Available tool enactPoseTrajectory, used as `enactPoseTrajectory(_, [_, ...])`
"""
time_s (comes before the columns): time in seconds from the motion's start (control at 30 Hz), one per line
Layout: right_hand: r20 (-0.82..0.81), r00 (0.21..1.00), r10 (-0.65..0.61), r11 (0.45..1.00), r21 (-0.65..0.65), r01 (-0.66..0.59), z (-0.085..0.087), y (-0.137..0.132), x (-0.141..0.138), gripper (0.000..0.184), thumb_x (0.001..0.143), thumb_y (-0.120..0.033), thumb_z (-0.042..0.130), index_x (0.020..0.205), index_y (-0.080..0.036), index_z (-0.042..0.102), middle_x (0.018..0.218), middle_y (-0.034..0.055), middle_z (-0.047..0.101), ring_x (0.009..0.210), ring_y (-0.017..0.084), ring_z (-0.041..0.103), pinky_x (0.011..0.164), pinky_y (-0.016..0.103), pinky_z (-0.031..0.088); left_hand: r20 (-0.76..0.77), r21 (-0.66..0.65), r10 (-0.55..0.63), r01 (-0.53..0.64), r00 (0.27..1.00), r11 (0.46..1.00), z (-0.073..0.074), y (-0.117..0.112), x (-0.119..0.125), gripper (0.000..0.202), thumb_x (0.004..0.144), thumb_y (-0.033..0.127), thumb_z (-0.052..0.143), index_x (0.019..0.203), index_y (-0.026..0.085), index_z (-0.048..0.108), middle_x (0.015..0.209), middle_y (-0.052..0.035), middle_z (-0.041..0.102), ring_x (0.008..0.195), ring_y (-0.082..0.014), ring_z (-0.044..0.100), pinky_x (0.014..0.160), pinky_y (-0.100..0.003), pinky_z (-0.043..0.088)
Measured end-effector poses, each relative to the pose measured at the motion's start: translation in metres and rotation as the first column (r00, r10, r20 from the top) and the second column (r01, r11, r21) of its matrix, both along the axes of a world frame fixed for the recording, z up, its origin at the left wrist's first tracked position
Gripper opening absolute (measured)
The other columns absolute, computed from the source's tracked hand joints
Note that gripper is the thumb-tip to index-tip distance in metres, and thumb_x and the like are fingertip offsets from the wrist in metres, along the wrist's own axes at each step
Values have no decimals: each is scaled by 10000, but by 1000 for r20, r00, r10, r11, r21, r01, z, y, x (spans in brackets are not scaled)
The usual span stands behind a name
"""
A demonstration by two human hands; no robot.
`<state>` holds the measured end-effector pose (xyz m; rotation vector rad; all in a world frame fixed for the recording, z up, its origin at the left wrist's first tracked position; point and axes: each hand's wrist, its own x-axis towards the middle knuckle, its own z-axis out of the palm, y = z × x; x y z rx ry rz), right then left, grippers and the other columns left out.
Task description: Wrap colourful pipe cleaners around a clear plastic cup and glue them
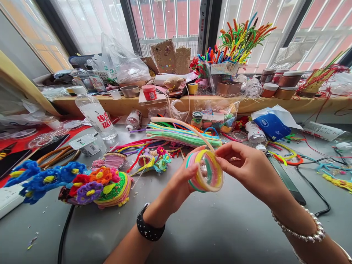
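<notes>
My left hand is wrapped round a clear plastic cup, tilted so that its open end faces me. Bands of yellow, teal, pink and cream pipe cleaner circle the cup's wall. At the rim, the fingers of my right hand pinch a cream pipe cleaner, whose loose end arcs up and to the left. Beyond the cup lies a bundle of pastel pipe cleaners. To the left is a pipe-cleaner flower arrangement with blue, red, orange and purple blooms.
A water bottle stands at the left beside a yogurt cup. More bottles and a blue tissue pack lie at the right, near a dark phone and black cable. The wooden sill holds paint jars and upright pipe cleaners.
</notes>
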<state>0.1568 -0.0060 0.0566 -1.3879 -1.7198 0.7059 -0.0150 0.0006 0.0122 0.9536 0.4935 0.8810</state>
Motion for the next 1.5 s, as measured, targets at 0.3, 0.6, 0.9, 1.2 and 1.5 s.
enactPoseTrajectory(0.3, [76, 997, 24, 996, 84, -30, 1, -1, 0, 101, 786, -290, 585, 794, -198, 626, 744, 11, 687, 638, 127, 632, 596, 229, 531, -17, 15, 31, -31, 999, 999, 0, 0, -2, 544, 787, 473, 553, 1285, 281, 446, 1207, -85, 560, 1053, -277, 515, 728, -328, 476])
enactPoseTrajectory(0.6, [81, 996, 32, 994, 97, -40, 0, 0, -2, 105, 794, -291, 586, 809, -196, 627, 756, 15, 688, 657, 132, 634, 617, 236, 541, 3, -10, 37, -37, 999, 999, 0, 0, -1, 456, 790, 450, 548, 1208, 272, 512, 1210, -74, 558, 1108, -285, 491, 757, -315, 461])
enactPoseTrajectory(0.9, [4, 1000, 24, 993, 112, -25, -2, 0, -1, 304, 802, -432, 577, 975, -186, 624, 979, 63, 658, 797, 168, 645, 697, 283, 551, 40, -14, 198, -198, 979, 980, 5, -2, 1, 388, 735, 343, 629, 1103, 253, 547, 1068, -37, 583, 993, -223, 530, 783, -303, 432])
enactPoseTrajectory(1.2, [37, 979, 201, 968, 148, -205, 1, -12, -14, 183, 808, -357, 607, 915, -226, 678, 942, 39, 669, 917, 184, 601, 797, 302, 475, 112, 14, 385, -389, 916, 921, 9, -5, 7, 367, 729, 247, 621, 1058, 265, 460, 933, 19, 597, 933, -190, 570, 817, -324, 419])
enactPoseTrajectory(1.5, [-94, 971, 220, 974, 69, -214, -5, -13, -22, 128, 820, -289, 589, 817, -209, 690, 849, 1, 691, 840, 143, 617, 765, 258, 466, 77, 26, 429, -432, 900, 901, 10, -10, 14, 427, 732, 252, 645, 1078, 264, 395, 928, 28, 615, 895, -149, 573, 829, -323, 427])
